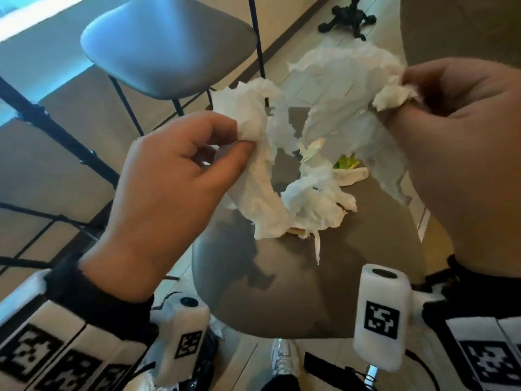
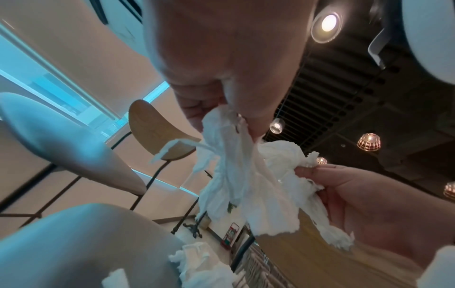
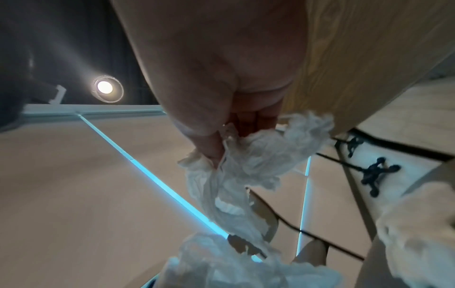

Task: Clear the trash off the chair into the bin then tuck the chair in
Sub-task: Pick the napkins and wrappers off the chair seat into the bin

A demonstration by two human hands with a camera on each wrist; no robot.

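Both hands hold crumpled white tissue above the dark grey chair seat [image 1: 282, 300]. My left hand [image 1: 180, 170] pinches one long torn tissue [image 1: 259, 165], which hangs down toward the seat; the same tissue [image 2: 229, 155] shows in the left wrist view. My right hand [image 1: 451, 131] pinches a second tissue [image 1: 338, 88], seen as a bunched tissue [image 3: 246, 161] in the right wrist view. More white tissue [image 1: 315, 198] and a green and yellow wrapper [image 1: 346, 163] lie on the seat below. No bin is in view.
A second grey chair [image 1: 169, 46] stands at the upper left beside a black-framed table [image 1: 56, 128]. A black stand base [image 1: 349, 18] sits on the wooden floor beyond. A shoe [image 1: 284, 359] is under the seat's near edge.
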